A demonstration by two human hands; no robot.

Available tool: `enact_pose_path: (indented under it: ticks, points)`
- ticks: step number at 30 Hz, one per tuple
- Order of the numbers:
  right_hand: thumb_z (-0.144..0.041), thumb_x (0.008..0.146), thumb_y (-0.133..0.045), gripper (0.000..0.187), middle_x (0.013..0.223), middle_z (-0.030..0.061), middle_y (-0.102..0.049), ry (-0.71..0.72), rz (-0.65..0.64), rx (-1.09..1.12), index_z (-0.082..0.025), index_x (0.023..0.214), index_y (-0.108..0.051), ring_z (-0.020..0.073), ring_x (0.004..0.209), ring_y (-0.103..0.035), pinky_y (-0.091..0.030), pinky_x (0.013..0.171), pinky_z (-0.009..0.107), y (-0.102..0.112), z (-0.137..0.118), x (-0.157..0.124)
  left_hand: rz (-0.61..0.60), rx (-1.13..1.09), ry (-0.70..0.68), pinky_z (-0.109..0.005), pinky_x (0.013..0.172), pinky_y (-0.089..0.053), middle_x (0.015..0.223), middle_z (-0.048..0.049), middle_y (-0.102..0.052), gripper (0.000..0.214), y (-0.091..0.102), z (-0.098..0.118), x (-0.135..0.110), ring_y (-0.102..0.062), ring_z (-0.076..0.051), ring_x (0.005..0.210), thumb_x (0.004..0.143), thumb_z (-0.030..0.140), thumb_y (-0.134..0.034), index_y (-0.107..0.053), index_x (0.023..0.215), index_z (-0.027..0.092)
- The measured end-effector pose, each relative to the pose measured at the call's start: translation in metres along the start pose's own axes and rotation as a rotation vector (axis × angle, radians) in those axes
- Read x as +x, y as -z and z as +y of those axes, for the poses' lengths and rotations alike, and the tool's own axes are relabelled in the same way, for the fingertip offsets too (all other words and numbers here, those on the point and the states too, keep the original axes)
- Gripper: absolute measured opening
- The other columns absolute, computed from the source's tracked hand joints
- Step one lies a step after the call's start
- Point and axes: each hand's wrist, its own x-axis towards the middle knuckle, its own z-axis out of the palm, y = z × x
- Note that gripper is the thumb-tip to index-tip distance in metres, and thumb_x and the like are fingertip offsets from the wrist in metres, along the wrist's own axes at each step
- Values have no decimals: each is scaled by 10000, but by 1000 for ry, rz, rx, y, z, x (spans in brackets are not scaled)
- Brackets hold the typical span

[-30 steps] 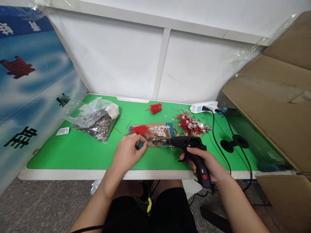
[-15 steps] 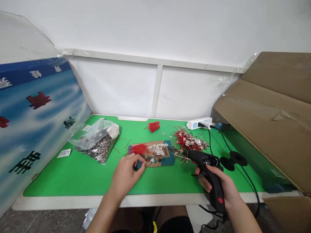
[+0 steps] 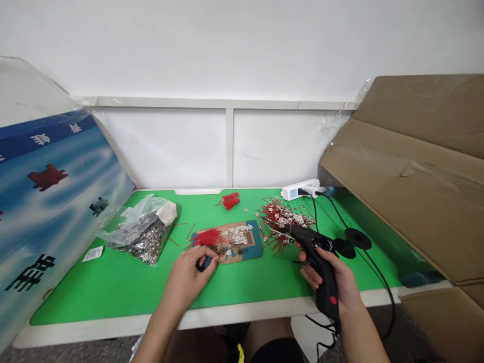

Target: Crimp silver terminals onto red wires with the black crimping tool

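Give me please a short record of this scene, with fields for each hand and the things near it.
left hand: rests on the green table mat, fingertips at the brown cardboard piece carrying red wires and small metal parts
right hand: grips the black pistol-shaped soldering gun
gun tip: points into the pile of red-wired metal parts
far left: clear plastic bag of metal parts

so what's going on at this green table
A person sits at a green table. The right hand grips a black pistol-shaped tool, its tip over a pile of red wires with metal pieces. The left hand rests at the edge of a cardboard piece carrying red wires and small metal parts.
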Motion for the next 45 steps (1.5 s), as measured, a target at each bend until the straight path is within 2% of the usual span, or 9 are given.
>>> enact_pose_path:
  ticks: [15, 19, 24, 26, 29, 33, 37, 41, 45]
  points:
    - [-386, 826, -738, 341, 828, 72, -633, 67, 1, 99, -117, 1036, -752, 50, 458, -333, -369, 411, 198, -1, -1, -2, 61, -57, -10, -282, 670, -368, 689, -16, -531, 362, -1, -4, -4, -516, -171, 676, 963, 520, -580, -747, 927, 201]
    - [-395, 869, -694, 323, 867, 66, -620, 121, 7, 136, -139, 1063, -728, 57, 477, -334, -368, 429, 207, 2, 0, -3, 121, -114, -44, -279, 653, -373, 729, -28, -593, 341, 1, 0, -7, -505, -159, 662, 950, 506, -615, -759, 924, 199]
    - [-417, 882, -675, 316, 883, 53, -596, 177, 16, 139, -162, 1066, -706, 61, 487, -321, -367, 433, 216, 4, 0, -4, -6, -114, -143, -277, 635, -378, 695, -28, -590, 311, -2, 43, 8, -532, -163, 657, 949, 464, -601, -776, 907, 211]
    - [-431, 880, -672, 310, 883, 48, -587, 190, 21, 114, -177, 1057, -695, 63, 489, -317, -372, 434, 217, 4, 0, -4, 16, -102, -135, -275, 627, -361, 679, -16, -584, 279, -8, 71, 29, -524, -162, 643, 934, 447, -612, -781, 904, 226]
    - [-433, 871, -686, 301, 878, 39, -581, 209, 26, 116, -185, 1042, -684, 54, 492, -314, -368, 441, 206, 4, 0, -3, 192, -95, -77, -283, 642, -340, 690, -17, -598, 272, -26, 110, 72, -525, -169, 649, 940, 428, -602, -789, 937, 230]
    - [-392, 867, -707, 303, 877, 35, -590, 217, 39, 204, -161, 1062, -688, 54, 500, -323, -372, 448, 199, 2, -1, -3, 77, -41, -13, -282, 603, -285, 735, -43, -638, 278, -51, 134, 110, -541, -186, 648, 899, 392, -657, -788, 1061, 207]
    - [-378, 843, -744, 338, 862, 31, -603, 191, 33, 253, -128, 1066, -703, 52, 495, -336, -368, 434, 197, -2, -2, -2, 64, -15, -45, -277, 611, -294, 800, -54, -652, 266, -50, 113, 101, -581, -201, 723, 896, 358, -641, -750, 1065, 184]
    - [-392, 787, -791, 393, 850, 35, -626, 168, 51, 188, -111, 1055, -724, 52, 488, -369, -373, 422, 202, -5, -3, -2, 30, -37, -41, -272, 633, -329, 776, -24, -622, 222, -19, 72, 79, -560, -178, 707, 928, 365, -583, -671, 974, 166]
    - [-375, 801, -781, 376, 852, 39, -654, 178, 30, 154, -109, 1064, -738, 47, 484, -389, -390, 436, 198, -5, -2, -1, -54, -22, -6, -287, 647, -361, 793, -28, -645, 336, 6, 44, 66, -573, -186, 710, 1000, 441, -478, -669, 1043, 168]
